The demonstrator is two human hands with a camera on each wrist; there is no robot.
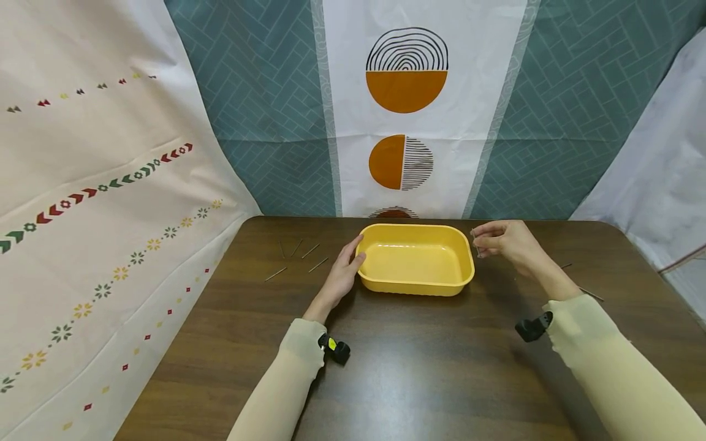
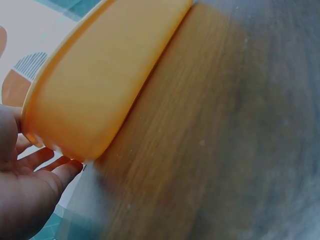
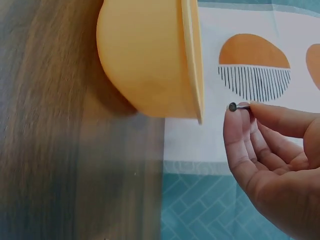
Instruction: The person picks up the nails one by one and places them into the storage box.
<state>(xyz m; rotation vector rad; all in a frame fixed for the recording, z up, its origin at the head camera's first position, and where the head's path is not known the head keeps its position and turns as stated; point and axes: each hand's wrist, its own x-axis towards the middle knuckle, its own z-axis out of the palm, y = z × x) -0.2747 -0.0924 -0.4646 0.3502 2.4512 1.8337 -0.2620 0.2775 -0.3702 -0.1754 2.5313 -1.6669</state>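
A yellow plastic basin [image 1: 413, 288] sits on the brown table, its inside bare. My left hand [image 1: 342, 274] grips its left end, thumb over the rim and fingers along the outer wall, as the left wrist view also shows. Just past the basin's right end, my right hand [image 1: 510, 246] is raised and pinches a thin metal nail [image 1: 477, 244] between thumb and fingertips. In the right wrist view the round head of that nail [image 3: 233, 106] points toward the camera, its shank partly hidden by the thumb.
Several loose nails [image 1: 318, 264] lie on the table [image 1: 419, 367] left of the basin. Near my right forearm lie more thin nails [image 1: 592, 294], partly hidden by the arm. A patterned curtain [image 1: 265, 122] hangs behind the table's far edge, with white cloth [image 1: 110, 202] at the left.
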